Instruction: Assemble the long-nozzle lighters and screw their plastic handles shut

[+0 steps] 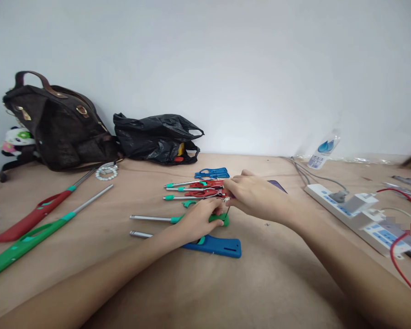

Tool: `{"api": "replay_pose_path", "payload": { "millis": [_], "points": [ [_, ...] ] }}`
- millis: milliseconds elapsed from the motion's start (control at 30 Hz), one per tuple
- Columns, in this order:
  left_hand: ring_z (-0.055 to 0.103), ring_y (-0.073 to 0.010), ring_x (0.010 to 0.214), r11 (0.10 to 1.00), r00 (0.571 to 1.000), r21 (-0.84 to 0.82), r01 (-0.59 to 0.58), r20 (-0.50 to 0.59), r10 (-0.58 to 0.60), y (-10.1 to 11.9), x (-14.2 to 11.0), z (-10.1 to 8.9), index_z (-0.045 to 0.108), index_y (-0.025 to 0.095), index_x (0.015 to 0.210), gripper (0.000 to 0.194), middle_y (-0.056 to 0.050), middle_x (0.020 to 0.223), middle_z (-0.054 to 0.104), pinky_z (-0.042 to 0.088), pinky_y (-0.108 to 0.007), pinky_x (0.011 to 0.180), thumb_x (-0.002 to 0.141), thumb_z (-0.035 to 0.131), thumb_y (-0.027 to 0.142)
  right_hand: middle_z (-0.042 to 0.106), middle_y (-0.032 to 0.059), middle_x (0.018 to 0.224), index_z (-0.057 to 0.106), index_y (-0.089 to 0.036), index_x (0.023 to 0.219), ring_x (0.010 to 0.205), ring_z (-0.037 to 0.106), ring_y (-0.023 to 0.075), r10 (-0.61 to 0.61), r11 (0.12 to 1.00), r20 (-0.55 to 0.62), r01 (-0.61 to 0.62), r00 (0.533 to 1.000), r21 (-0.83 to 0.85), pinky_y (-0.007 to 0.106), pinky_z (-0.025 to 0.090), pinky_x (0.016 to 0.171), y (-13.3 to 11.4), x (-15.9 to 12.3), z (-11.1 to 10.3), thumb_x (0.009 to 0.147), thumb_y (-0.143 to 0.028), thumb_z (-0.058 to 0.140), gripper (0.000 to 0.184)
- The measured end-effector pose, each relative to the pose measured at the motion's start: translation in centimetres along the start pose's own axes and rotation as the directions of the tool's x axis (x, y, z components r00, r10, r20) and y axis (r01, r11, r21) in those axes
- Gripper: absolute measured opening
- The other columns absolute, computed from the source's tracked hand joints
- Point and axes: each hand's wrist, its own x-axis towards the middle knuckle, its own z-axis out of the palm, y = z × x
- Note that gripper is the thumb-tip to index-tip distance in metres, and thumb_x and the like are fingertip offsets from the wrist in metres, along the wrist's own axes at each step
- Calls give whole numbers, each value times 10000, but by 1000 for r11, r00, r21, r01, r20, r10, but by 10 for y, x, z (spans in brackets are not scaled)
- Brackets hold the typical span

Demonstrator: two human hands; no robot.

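My left hand (203, 217) is closed over the green long-reach lighter (222, 219), its fingers curled by a small pale part (226, 199). At that same spot, the fingertips of my right hand (251, 194) are pinched together; what they hold is hidden. Just beyond my left hand lie several metal lighter tubes (183, 197) with teal ends, red handle pieces (198, 193) and thin white wires (214, 188). Nearer to me, a blue long-reach lighter (222, 246) lies partly under my left wrist. Behind them is a blue handle piece (212, 173).
At left lie a red lighter (37, 214), a longer green lighter (30, 244) and a beaded bracelet (106, 172). A dark backpack (68, 128) and a black plastic bag (154, 137) stand by the wall. At right are a power strip (332, 201), red cable (393, 256) and bottle (324, 148).
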Motion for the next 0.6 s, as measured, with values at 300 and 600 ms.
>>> {"api": "replay_pose_path", "payload": {
  "millis": [300, 600],
  "points": [
    [519, -184, 768, 1000, 1000, 14, -8, -4, 8, 2, 0, -1, 419, 191, 751, 188, -5, 827, 546, 400, -272, 653, 755, 604, 153, 657, 74, 847, 510, -155, 883, 750, 578, 191, -47, 992, -46, 52, 998, 112, 287, 351, 744, 2, -6, -1, 840, -117, 514, 58],
    [533, -190, 796, 1000, 1000, 29, -11, -11, 11, 0, 0, 0, 467, 189, 801, 165, 0, 839, 557, 409, -280, 686, 758, 621, 148, 675, 78, 751, 513, -151, 863, 685, 612, 197, -2, 999, -26, 3, 1000, 43, 311, 347, 756, -2, -2, 0, 924, -267, 486, 134]
  ]
}}
